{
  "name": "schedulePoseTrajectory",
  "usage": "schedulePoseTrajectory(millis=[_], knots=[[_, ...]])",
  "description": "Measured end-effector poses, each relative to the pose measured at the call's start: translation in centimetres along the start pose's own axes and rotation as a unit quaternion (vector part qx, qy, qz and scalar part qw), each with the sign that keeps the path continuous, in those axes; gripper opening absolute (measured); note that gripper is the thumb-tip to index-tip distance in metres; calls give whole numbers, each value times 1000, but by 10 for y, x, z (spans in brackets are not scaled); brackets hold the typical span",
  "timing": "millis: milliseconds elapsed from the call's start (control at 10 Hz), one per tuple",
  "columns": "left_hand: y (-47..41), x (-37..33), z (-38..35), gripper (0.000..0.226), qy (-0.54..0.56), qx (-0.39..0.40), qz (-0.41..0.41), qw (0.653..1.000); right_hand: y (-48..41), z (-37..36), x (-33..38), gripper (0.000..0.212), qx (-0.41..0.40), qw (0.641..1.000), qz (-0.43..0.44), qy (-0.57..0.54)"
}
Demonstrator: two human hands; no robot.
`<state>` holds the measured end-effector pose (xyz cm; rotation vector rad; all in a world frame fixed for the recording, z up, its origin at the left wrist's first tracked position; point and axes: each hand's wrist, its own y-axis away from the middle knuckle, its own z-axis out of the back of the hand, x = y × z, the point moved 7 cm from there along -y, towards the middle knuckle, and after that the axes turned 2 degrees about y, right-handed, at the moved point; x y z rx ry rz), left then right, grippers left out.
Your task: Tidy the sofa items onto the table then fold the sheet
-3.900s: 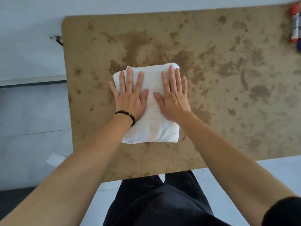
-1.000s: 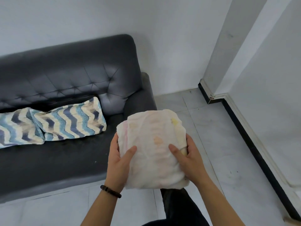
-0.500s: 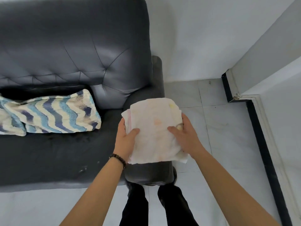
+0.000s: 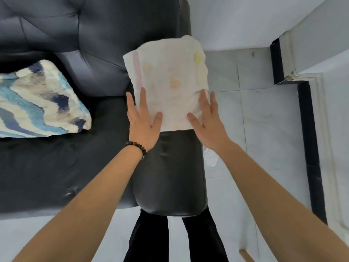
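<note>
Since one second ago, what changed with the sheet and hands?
The folded sheet was set down onto the sofa armrest. The left hand and right hand released their grip; straight fingers now touch its edges. The patterned cushion stays on the seat.

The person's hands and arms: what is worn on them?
The left hand and right hand are bare: no gloves, no rings visible on the fingers. A bracelet of dark round beads circles the left wrist. The left forearm and right forearm are uncovered to the picture's edge; no sleeve shows.
</note>
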<state>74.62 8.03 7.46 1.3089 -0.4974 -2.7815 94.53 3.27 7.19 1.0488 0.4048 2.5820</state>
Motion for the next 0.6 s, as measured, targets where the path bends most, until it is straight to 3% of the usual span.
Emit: schedulePoseTrajectory(millis=[100,200,400,600], knots=[[12,16,-25,58,-75,77,-36,994,11,-20,-7,68,6,998,28,51],[13,24,-34,55,-89,97,-19,991,4,-28,-12,69,29,999,11,38],[21,-15,4,52,-195,66,-15,978,18,1,1,64,31,991,-17,129],[83,-109,98,51,-190,24,-47,980,101,101,72,57,-39,996,-6,77]])
